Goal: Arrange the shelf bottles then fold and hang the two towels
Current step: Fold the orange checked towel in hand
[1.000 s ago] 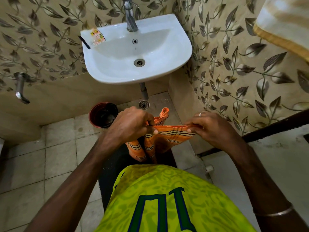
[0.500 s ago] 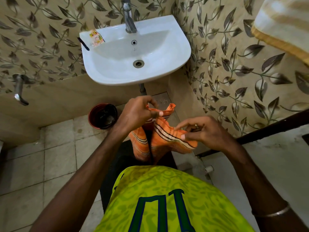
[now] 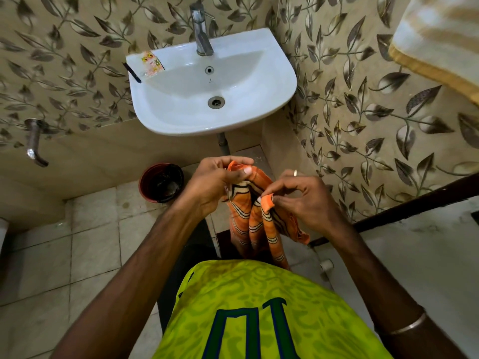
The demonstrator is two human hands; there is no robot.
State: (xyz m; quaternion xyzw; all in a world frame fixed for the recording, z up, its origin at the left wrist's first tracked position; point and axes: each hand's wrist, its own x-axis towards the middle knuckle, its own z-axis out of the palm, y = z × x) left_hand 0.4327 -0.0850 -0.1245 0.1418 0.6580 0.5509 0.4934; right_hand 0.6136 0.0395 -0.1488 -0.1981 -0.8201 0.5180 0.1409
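An orange towel with black and white stripes (image 3: 255, 224) hangs in loose folds in front of my body, below the sink. My left hand (image 3: 210, 186) grips its top edge, thumb pressed over the cloth. My right hand (image 3: 302, 198) pinches a small orange corner of the same towel between thumb and fingertips, just right of the left hand. A second towel, white with a yellow border (image 3: 438, 40), hangs at the top right edge of view. No shelf or bottles are in view.
A white wall sink (image 3: 181, 117) with a chrome tap (image 3: 201, 29) is straight ahead; a sachet (image 3: 152, 64) lies on its left rim. A dark red bin (image 3: 161, 182) stands on the tiled floor. A wall tap (image 3: 35, 142) juts out at left. A dark door frame (image 3: 414, 203) runs at right.
The towel was held stretched between both hands; now the hands have come together, the cloth hangs bunched, and my right hand has shifted its hold to a corner.
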